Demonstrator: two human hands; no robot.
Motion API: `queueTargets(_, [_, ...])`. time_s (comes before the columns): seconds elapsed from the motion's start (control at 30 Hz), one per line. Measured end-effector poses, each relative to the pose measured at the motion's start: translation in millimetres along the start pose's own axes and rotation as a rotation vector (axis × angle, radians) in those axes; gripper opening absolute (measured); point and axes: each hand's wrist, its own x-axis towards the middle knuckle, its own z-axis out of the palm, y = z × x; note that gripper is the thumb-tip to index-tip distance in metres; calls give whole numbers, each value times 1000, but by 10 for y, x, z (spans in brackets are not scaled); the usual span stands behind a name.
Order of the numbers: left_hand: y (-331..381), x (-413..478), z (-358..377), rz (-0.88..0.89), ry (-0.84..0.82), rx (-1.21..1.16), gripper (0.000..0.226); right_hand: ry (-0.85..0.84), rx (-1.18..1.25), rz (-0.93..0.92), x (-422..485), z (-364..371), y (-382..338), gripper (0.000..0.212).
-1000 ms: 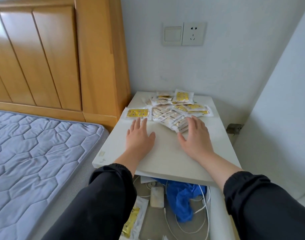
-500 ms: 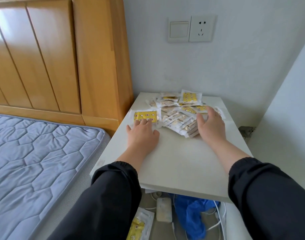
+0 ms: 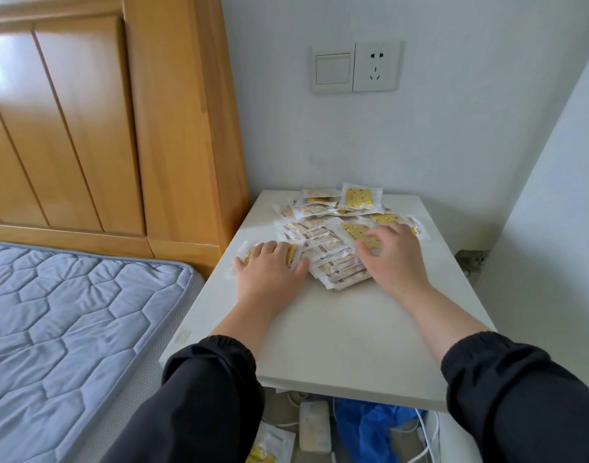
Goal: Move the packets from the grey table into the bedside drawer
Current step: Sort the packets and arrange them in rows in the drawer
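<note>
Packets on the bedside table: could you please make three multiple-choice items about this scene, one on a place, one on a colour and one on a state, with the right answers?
1. Where does the pile of packets lie?
A. on the far part of the table, toward the wall
B. at the near edge of the table
C. on the floor

2. What colour is the plastic bag in the drawer?
A. red
B. green
C. blue

3. How is the drawer?
A. shut
B. pulled open
C. lifted onto the table

Answers:
1 A, the pile sits close to the wall.
2 C, crumpled blue plastic shows below the table's front edge.
3 B, its contents are visible from above.
</note>
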Motion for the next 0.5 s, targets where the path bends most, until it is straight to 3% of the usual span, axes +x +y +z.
queueTargets(0.17, [-21,-52,-64,25,34,-410,18,-266,-15,198,-3,-25,-31,69])
queueTargets(0.27, [-66,-47,-62,59,-29,-481,20,-342,-31,238,-3,-18,-89,80])
queueTargets(0.33, [-77,-64,-52,112,-38,-458,30,-328,45,287,-1,-26,-139,73])
queueTargets(0.43, [-78,-68,-50,179,30,-283,42,-245,106,313,-25,-18,-180,41])
queueTargets(0.5, [-98,-71,-62,15,62,-145,64,-170,81,294,-39,-18,-182,23])
